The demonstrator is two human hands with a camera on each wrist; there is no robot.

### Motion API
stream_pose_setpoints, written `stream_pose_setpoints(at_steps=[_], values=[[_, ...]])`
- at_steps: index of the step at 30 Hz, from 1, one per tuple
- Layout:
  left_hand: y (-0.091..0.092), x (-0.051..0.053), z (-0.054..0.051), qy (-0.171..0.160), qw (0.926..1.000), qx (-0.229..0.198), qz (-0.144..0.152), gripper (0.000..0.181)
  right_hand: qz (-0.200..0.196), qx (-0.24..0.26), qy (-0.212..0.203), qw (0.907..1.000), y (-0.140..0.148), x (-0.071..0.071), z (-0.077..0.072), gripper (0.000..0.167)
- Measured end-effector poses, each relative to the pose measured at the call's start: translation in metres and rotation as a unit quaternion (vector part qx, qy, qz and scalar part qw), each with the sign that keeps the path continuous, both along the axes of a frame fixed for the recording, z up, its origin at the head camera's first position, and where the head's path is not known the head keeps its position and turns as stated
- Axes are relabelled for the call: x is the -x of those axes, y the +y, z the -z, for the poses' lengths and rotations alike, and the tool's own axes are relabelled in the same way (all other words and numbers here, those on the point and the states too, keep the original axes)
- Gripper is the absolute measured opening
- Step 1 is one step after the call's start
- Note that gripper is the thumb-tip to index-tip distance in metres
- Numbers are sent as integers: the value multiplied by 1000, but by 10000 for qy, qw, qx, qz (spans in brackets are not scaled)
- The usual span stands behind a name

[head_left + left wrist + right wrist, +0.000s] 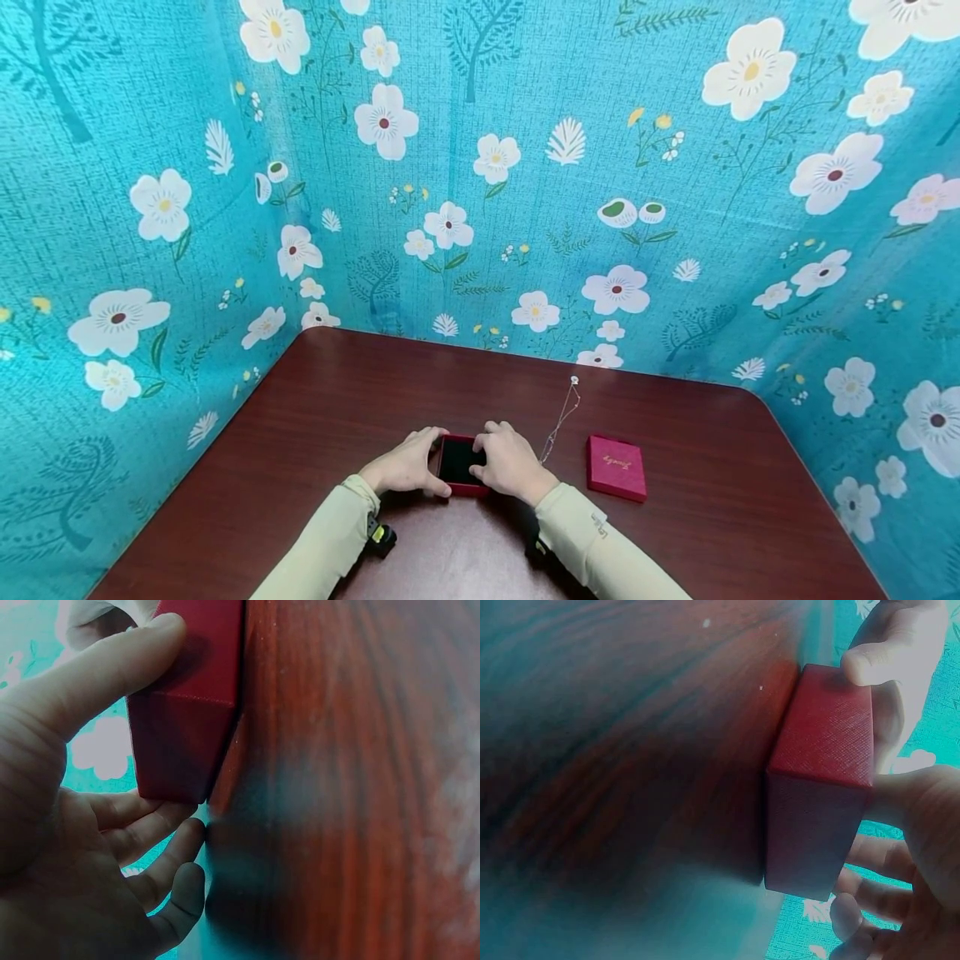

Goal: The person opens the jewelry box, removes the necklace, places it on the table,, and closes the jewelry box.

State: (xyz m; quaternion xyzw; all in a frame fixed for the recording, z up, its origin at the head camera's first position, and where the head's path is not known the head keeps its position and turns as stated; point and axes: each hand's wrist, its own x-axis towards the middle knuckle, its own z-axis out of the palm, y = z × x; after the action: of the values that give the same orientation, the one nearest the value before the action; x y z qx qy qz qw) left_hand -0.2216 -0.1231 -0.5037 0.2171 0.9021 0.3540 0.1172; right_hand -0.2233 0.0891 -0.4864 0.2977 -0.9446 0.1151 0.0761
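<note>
An uncovered red jewelry box [467,491] with a black insert [459,461] rests on the table. My left hand [405,463] grips its left side, the thumb [142,656] on the near wall and other fingers around the left and far sides. Over the right part of the box is my right hand [513,460], its thumb and index finger bent onto the insert. In the right wrist view the box's red wall [821,727] hides those fingertips, so whether they pinch or press cannot be told. A fine necklace [558,425] lies beyond the right hand.
A red lid [617,468] with gold lettering lies on the dark wooden table [360,375], to the right of my right hand. Blue floral cloth [510,217] hangs behind the table and along its sides.
</note>
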Motion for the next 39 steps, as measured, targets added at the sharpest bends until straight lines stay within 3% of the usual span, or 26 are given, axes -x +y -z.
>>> stream_pose_setpoints(at_steps=[18,26,32,39], values=[[-3,1,9,38,9999,-141,-26,90,-156,-27,-241,9996,0,0,2,20],[-5,2,13,-59,9992,-396,-11,91,-166,-65,-263,9995,1,1,3,19],[-5,2,14,-109,9987,-499,-47,91,-266,12,-403,9988,4,0,-2,20],[-6,0,14,-88,9988,-470,-31,92,-362,455,-464,9972,23,-2,-18,20]])
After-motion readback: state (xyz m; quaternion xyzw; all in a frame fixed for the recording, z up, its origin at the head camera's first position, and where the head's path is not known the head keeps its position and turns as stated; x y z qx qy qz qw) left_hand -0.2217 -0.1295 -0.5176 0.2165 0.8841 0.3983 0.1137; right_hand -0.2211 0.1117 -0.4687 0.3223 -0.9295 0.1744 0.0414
